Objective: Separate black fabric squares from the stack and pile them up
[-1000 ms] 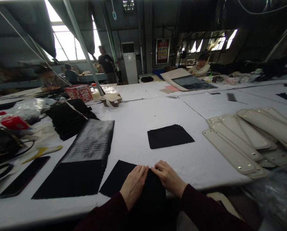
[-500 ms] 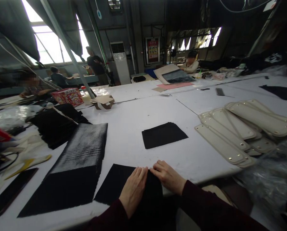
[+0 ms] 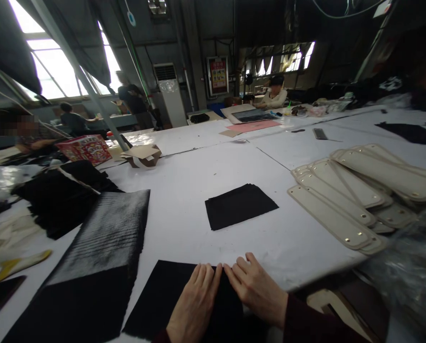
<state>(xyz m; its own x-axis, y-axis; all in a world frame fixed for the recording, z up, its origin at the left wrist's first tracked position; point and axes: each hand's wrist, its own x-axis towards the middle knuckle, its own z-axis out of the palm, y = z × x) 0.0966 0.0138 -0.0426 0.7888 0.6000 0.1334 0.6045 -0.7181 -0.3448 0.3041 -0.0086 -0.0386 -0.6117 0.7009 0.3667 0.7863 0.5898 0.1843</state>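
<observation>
Centrally, at the near edge of the white desk (image 3: 180, 214), your left hand (image 3: 196, 300) and right hand (image 3: 258, 288) met over a sheet of black cloth (image 3: 156, 295). The left lay with its fingers held close together on the cloth; the right had its fingers bent, and the foremost fingertips of the two all but touched at the cloth's far edge. You showed no clear view of either thumb, so whether the edge was pinched could not be told. The cloth lay partly flat on the desk, to the left of your left hand, and passed beneath that hand.

Beyond your fingertips, well apart from them, lay a small black stack (image 3: 241, 207) with uneven edges. To your left ran a long dark sheet (image 3: 91, 271), greyish and striped across its farther part, beside a heap of black pieces (image 3: 70, 188). To your right, overlapping beige panels (image 3: 330, 219) with metal studs were fanned out, near crumpled clear plastic (image 3: 409, 267). Farther off, a cardboard box (image 3: 141, 155) stood near a red patterned box (image 3: 86, 148).
</observation>
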